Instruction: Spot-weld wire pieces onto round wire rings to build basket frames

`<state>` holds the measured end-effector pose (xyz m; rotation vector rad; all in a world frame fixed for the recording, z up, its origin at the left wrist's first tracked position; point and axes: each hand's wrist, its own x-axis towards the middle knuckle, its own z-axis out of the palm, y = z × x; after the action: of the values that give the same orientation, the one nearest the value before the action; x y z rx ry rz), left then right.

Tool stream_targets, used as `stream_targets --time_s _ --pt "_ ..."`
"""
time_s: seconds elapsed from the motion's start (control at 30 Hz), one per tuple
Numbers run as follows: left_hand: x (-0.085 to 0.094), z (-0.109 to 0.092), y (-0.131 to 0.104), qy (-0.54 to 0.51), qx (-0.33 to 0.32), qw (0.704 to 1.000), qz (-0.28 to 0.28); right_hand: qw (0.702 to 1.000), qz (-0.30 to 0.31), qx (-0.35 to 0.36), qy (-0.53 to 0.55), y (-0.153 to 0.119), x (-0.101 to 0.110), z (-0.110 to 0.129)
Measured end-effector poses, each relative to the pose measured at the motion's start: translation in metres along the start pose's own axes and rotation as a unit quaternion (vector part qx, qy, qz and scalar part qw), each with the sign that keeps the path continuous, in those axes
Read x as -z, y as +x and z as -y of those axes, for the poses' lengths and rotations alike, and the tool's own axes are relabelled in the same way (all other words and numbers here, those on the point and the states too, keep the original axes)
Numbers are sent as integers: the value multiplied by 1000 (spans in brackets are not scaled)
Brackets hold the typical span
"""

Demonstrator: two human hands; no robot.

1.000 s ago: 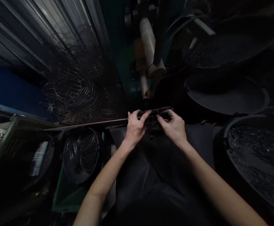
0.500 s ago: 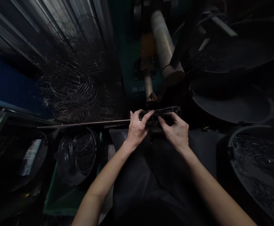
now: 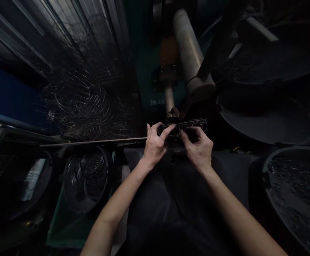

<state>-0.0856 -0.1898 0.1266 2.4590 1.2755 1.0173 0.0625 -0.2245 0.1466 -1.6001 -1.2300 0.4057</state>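
Observation:
A dark wire frame (image 3: 200,123) lies across the middle of the head view, in front of a machine with a metal cylinder (image 3: 193,53). My left hand (image 3: 157,140) has its fingers curled around the left part of the frame. My right hand (image 3: 199,145) is at the frame's right part, thumb and index finger close together on its near side. Just beyond the frame is a small metal rod (image 3: 169,96) of the machine. A thin flat strip (image 3: 96,142) runs leftward from my left hand.
A tangled heap of wire (image 3: 82,103) lies at the upper left. A black tub (image 3: 87,177) holding wire rings stands over a green crate (image 3: 69,227). On the right are a tub of small metal pieces (image 3: 298,199) and a wide dark basin (image 3: 266,122).
The view has shifted slightly, so the machine and right-hand tubs appear a little farther right. Both hands keep nearly the same grip on the wire frame.

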Motion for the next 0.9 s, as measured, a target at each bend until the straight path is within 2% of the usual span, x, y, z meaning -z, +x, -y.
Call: stream_targets --time_s 0.2,0.53,0.73,0.83,0.9 --pt "-1 1 4 3 -19 1000 -19 999 -10 25 20 2 0 -2" --pt "-2 3 11 7 -15 1000 -10 998 -14 48 37 10 -3 -8" --pt "-5 16 11 -3 -11 999 36 999 -15 23 20 7 -9 -18" --pt "-5 27 15 14 -17 999 36 1000 -9 14 5 8 -17 -10" --pt "-3 32 19 28 -21 999 25 1000 -10 26 12 9 -13 0"
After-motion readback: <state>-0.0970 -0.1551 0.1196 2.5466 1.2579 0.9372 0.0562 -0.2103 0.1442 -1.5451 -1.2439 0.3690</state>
